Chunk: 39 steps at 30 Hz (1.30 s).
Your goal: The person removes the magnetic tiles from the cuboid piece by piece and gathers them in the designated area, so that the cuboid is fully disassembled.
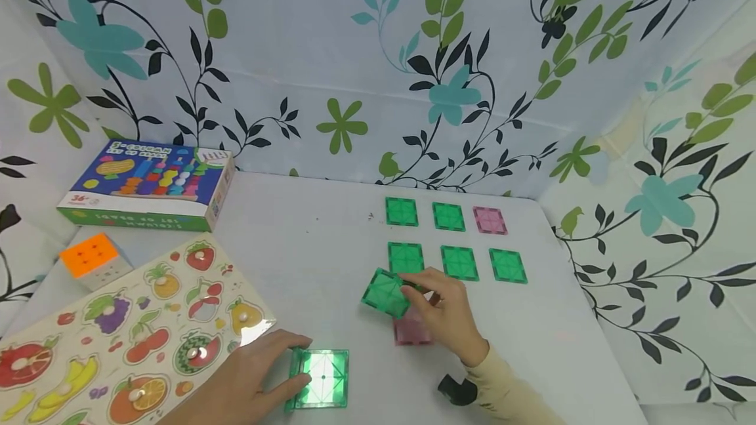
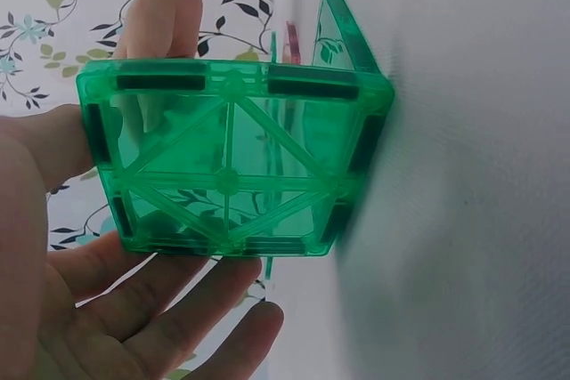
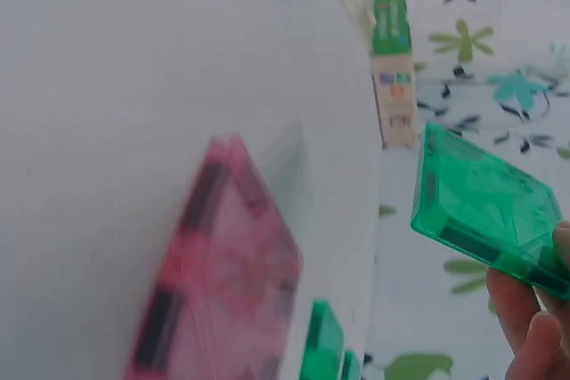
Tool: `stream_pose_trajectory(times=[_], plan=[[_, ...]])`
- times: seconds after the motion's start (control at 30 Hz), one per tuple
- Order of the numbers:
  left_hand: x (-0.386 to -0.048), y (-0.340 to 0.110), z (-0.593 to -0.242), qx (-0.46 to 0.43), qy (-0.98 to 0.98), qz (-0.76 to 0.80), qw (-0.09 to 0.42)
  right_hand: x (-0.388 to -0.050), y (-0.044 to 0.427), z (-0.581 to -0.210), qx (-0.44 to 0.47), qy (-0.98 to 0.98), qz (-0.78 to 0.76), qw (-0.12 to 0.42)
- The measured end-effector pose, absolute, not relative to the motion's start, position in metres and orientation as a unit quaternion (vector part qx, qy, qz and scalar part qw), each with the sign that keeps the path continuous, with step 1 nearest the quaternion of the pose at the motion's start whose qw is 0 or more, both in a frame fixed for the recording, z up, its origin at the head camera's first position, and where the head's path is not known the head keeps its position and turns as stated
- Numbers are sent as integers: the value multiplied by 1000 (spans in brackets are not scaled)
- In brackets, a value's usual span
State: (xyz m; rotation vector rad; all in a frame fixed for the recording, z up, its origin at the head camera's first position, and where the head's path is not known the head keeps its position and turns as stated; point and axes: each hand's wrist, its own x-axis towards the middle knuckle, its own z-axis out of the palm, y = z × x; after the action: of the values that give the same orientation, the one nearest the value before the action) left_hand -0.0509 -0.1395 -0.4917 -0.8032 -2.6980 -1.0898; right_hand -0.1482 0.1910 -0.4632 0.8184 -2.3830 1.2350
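Observation:
My left hand (image 1: pixel 251 372) grips a green translucent magnetic tile by its edges, thumb on one side and fingers on the other. That tile (image 2: pixel 227 162) stands upright in the left wrist view. Joined to it is another green tile (image 1: pixel 325 379), bright with glare in the head view. My right hand (image 1: pixel 443 310) pinches a third green tile (image 1: pixel 386 292) between thumb and fingers. This tile is tilted and raised off the table, partly over a pink tile (image 1: pixel 413 332) that lies flat. In the right wrist view the held tile (image 3: pixel 485 202) shows at the right.
Several green tiles (image 1: pixel 459 263) and one pink tile (image 1: pixel 489 220) lie in rows at the back right. On the left are a fruit puzzle board (image 1: pixel 147 300), an orange-topped cube (image 1: pixel 94 258) and a toy box (image 1: pixel 147 182). Patterned cloth (image 1: pixel 331 51) hangs behind the table.

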Motion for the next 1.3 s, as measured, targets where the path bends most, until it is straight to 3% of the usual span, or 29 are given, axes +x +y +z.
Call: stream_pose_trajectory(times=[0.27,0.57,0.8,1.07,1.3], plan=[[-51,-137,-494,-269,-889,-362,76,-150,247,-451,196,-878,410,148],[-51,-136,-492,-265,-894,-353,81,-156,312,-452,43,-928,368,-42],[-52,-135,-494,-269,-893,-347,99,-162,340,-467,23,-907,396,-142],[-52,-136,-495,-265,-894,-352,87,-167,342,-485,47,-928,342,-142],[-52,-137,-492,-262,-893,-360,68,-160,332,-485,90,-962,246,-83]])
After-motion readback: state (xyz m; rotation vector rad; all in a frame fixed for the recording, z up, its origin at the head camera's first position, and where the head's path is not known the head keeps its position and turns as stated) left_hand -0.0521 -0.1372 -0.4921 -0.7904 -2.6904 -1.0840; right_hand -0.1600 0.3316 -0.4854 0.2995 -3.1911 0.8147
